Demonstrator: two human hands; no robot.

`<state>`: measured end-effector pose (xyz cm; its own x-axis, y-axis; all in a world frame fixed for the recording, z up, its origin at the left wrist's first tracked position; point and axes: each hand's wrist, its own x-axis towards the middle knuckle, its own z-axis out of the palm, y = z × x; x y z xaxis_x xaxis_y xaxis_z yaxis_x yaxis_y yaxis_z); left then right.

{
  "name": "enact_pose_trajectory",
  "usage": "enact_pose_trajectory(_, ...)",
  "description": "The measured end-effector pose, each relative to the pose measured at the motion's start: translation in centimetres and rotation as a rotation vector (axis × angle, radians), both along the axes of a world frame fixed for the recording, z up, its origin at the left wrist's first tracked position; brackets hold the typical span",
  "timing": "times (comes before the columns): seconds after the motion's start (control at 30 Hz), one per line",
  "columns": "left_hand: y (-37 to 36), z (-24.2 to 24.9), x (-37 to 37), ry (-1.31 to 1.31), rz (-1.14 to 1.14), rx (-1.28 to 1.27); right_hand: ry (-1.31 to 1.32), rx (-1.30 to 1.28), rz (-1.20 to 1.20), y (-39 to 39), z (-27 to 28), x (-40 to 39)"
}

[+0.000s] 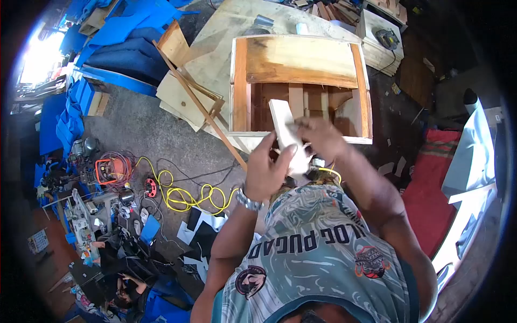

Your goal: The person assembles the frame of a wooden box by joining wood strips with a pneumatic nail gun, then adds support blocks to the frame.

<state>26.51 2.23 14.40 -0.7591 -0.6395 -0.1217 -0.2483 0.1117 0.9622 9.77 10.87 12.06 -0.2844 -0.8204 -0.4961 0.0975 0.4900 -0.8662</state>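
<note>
My left hand [267, 171], with a metal band at its wrist, is wrapped around a pale, flat wooden strip [281, 116] in front of my chest. Its thumb presses on the near part of the strip, which slants up and away from me. On the strip's right side is my right hand [322, 138], its fingers curled in and slightly blurred. Whatever the right fingers grip is hidden. Just beyond both hands stands a wooden box frame [301, 59] with a pale panel at the top and an open hollow below.
A long thin wooden stick [202, 110] leans left of the frame near plywood pieces [183, 102]. Yellow cord [186, 199] lies coiled on the floor. Blue foam [126, 56] is piled at upper left. A person [129, 290] is at lower left. A red cloth surface [425, 199] lies right.
</note>
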Motion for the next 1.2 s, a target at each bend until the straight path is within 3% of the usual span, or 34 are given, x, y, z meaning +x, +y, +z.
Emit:
enact_pose_trajectory(0.03,-1.2,0.0,0.0,-0.020,-0.025,0.024,-0.044,-0.035,-0.033,-0.6,-1.7,-1.5)
enact_pose_trajectory(0.07,-2.8,-0.7,-0.2,-0.026,0.047,-0.099,0.073,0.173,0.038,-1.7,-2.1,-3.5)
enact_pose_trajectory(0.13,-6.1,-3.1,-0.8,0.037,0.246,-0.407,0.090,0.037,0.119,-3.1,-5.4,-6.2)
enact_pose_trajectory(0.17,-7.9,-4.7,-1.3,0.107,0.379,-0.590,-0.100,0.176,-0.004,-4.5,-5.3,-6.7)
enact_pose_trajectory(0.27,-13.2,-9.4,-2.2,-0.112,0.414,-0.646,-0.319,0.202,-0.143,-7.4,-8.5,-7.6)
enact_pose_trajectory(0.4,-14.0,-10.2,-4.7,-0.228,0.475,-0.540,0.147,0.096,-0.172,-10.4,-15.6,-8.2)
enact_pose_trajectory(0.43,-13.7,-10.2,-4.8,-0.271,0.470,-0.503,0.074,0.064,-0.237,-11.3,-15.7,-8.1)
enact_pose_trajectory(0.53,-13.4,-9.5,-4.5,-0.300,0.450,-0.476,-0.471,-0.078,-0.541,-13.8,-14.8,-7.5)
enact_pose_trajectory(0.6,-13.7,-9.9,-4.7,-0.261,0.463,-0.468,-0.710,-0.200,-0.614,-15.6,-14.7,-6.9)
enact_pose_trajectory(0.7,-13.6,-10.5,-4.5,-0.175,0.465,-0.489,-0.855,-0.447,-0.532,-19.2,-19.8,-6.9)
enact_pose_trajectory(0.73,-13.5,-9.4,-4.5,-0.184,0.419,-0.467,-0.773,-0.404,-0.530,-20.9,-22.9,-7.3)
enact_pose_trajectory(0.83,-12.8,-7.3,-4.4,-0.246,0.306,-0.480,-1.130,-0.474,-0.636,-21.7,-18.8,-5.3)
enact_pose_trajectory(0.93,-12.2,-8.2,-4.9,-0.342,0.313,-0.768,-1.069,-0.499,-0.614,-21.3,-17.1,-4.6)
enact_pose_trajectory(1.13,-11.4,-6.5,-7.6,-0.672,0.386,-0.690,-0.928,-0.482,-0.589,-21.9,-21.0,-5.7)
enact_pose_trajectory(1.17,-11.6,-6.2,-8.1,-0.715,0.384,-0.686,-0.647,-0.572,-0.456,-23.0,-25.0,-6.1)
enact_pose_trajectory(1.2,-11.6,-5.8,-8.6,-0.746,0.390,-0.676,0.034,-0.749,-0.277,-24.5,-31.4,-6.0)
